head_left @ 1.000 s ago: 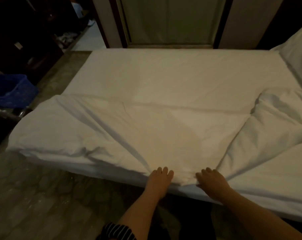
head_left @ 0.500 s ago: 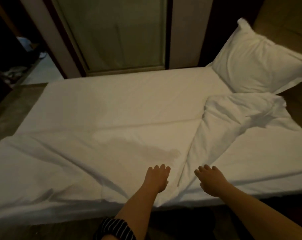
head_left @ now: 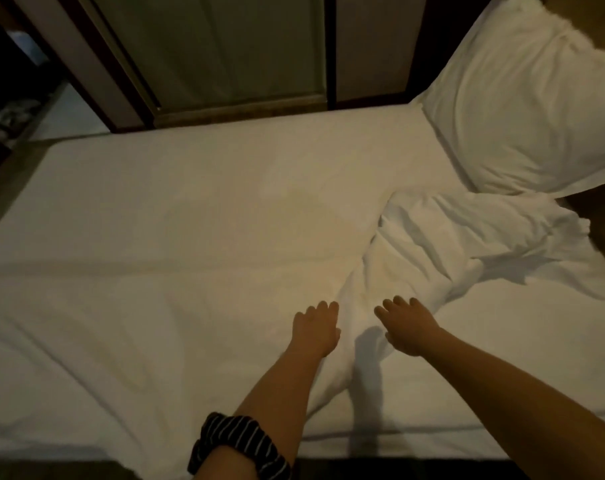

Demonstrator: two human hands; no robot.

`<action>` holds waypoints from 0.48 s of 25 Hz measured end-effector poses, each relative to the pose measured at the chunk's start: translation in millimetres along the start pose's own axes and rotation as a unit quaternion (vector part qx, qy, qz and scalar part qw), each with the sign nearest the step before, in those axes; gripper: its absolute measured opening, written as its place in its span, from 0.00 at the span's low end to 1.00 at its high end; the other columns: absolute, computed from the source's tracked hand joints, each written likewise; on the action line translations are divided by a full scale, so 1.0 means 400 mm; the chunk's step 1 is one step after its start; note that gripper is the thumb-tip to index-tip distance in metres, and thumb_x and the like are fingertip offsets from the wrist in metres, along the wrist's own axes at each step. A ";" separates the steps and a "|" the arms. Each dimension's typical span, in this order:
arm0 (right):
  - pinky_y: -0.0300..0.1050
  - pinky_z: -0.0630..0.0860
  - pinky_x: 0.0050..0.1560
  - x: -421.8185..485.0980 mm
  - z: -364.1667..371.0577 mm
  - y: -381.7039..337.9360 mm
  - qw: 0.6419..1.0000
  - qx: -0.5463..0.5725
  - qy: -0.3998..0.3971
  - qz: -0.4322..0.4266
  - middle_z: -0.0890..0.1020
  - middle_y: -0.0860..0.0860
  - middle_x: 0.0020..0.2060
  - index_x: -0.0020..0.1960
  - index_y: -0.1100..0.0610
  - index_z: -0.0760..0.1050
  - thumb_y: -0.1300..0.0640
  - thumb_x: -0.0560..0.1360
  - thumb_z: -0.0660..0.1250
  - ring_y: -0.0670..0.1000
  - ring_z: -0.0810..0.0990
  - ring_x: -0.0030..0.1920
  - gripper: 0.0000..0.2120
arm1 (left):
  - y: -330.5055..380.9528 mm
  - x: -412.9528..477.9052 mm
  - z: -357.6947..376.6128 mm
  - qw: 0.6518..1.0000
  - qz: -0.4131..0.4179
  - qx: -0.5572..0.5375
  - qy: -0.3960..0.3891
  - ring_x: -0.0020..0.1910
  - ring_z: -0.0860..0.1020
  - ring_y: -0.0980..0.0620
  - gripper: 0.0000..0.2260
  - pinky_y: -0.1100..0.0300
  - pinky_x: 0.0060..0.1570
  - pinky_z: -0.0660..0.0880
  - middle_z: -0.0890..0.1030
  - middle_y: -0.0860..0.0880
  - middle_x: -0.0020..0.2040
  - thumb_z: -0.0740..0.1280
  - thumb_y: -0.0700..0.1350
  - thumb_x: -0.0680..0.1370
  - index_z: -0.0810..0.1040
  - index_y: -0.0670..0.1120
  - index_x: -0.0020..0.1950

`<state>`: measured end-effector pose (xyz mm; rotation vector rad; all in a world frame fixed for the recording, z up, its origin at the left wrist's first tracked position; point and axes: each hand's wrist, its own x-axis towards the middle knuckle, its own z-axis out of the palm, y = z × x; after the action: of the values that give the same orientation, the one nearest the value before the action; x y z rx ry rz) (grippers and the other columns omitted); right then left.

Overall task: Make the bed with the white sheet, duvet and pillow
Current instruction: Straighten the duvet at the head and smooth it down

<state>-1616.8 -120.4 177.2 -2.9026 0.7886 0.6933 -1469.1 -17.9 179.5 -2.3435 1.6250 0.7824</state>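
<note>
Dim warm light falls on a low bed set against a dark-framed frosted panel (head_left: 225, 46). Its smooth white sheet (head_left: 225, 188) lies bare on the far half. The soft, creased white duvet (head_left: 138, 341) covers the near half, its long axis running left to right, with 1 bunched ridge climbing diagonally toward the plump rectangular pillow (head_left: 523, 109) at the far right corner. Both hands are palm-down at the ridge's foot: the left hand (head_left: 315, 329) with fingers straight and together, the right hand (head_left: 408, 327) with fingers straight and slightly apart. Whether they touch the cloth cannot be told. Compared with 0.5 s ago, they reach farther in from the near edge. 1 striped scrunchie (head_left: 240, 445) rings the left forearm.
</note>
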 end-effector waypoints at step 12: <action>0.48 0.64 0.64 0.305 0.038 0.236 0.998 0.000 -0.019 -0.060 0.67 0.53 0.66 0.72 0.55 0.59 0.58 0.79 0.58 0.53 0.67 0.65 0.22 | 0.092 0.344 0.042 0.990 -0.105 -0.087 -0.046 0.62 0.70 0.44 0.21 0.51 0.57 0.69 0.68 0.43 0.64 0.57 0.54 0.81 0.63 0.41 0.68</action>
<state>-1575.7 -256.7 116.3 -2.8971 0.6039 0.7338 -1471.7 -137.0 99.5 -2.5012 1.2946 1.0044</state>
